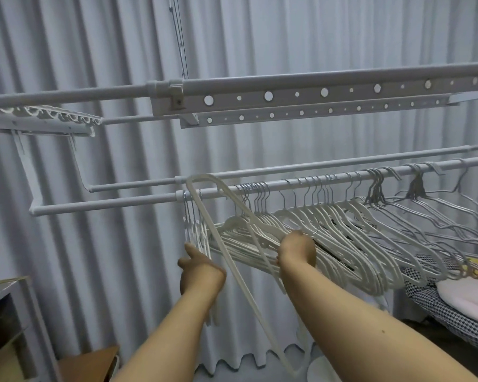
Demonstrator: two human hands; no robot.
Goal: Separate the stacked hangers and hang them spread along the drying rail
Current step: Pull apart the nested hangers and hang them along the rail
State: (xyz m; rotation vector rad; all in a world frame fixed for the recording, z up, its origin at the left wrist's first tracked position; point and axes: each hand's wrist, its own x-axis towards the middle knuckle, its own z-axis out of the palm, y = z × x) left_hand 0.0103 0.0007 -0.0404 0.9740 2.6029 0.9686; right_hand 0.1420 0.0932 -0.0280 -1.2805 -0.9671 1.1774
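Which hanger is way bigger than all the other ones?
The long white hanger that slants down between the two hands. Its rounded top pokes up above the rail, while the other hangers are small and hang in a row.

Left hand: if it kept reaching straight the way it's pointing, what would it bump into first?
Most likely the small bunch of white hangers hanging just beyond the left hand, under the drying rail. Its fingertips look nearly there already, though depth is hard to judge.

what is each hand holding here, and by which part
Right hand grips the bunched white hangers by their shoulder arms. Left hand holds a smaller bunch near its lower edge.
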